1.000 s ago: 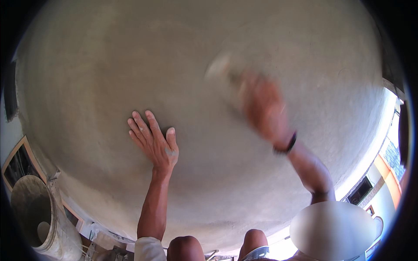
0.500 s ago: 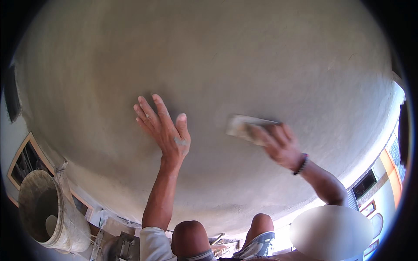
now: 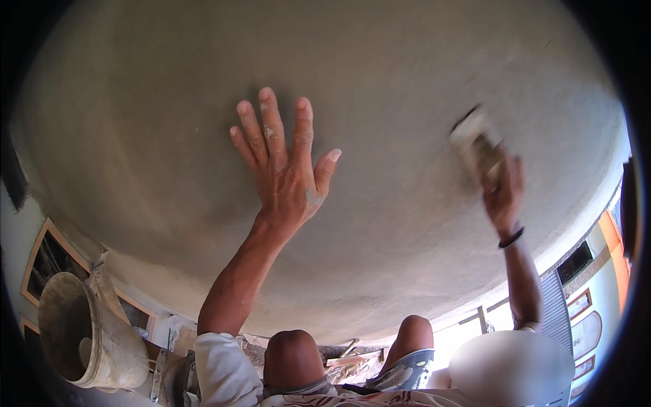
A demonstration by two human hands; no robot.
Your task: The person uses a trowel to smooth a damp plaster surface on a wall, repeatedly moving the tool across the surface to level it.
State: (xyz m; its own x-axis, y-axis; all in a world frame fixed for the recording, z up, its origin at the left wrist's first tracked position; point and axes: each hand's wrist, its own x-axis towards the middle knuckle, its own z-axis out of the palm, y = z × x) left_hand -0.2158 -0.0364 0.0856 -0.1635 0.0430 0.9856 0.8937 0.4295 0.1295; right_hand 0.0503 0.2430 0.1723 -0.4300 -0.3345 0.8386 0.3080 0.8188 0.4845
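Note:
A broad grey plastered surface (image 3: 380,203) fills most of the view. My left hand (image 3: 285,169) lies over it left of centre, fingers spread, with pale dried smears on the skin; nothing is in it. Over at the right, my right hand (image 3: 503,190) is closed round a small pale rectangular plastering float (image 3: 472,136). The float is tilted, its dark edge toward the top, and is blurred by motion. Whether its face touches the plaster I cannot tell. A dark bracelet (image 3: 510,237) circles my right wrist.
At the lower left is a dirty whitish bucket (image 3: 119,353), its mouth facing me. Framed windows (image 3: 51,261) lie beyond it. My bent knees (image 3: 295,359) show at the bottom. A blurred pale oval (image 3: 512,370) covers the lower right.
My left hand has moved up and to the right, still spread. My right hand has swung the float up and to the right, turning it from nearly level to steeply tilted.

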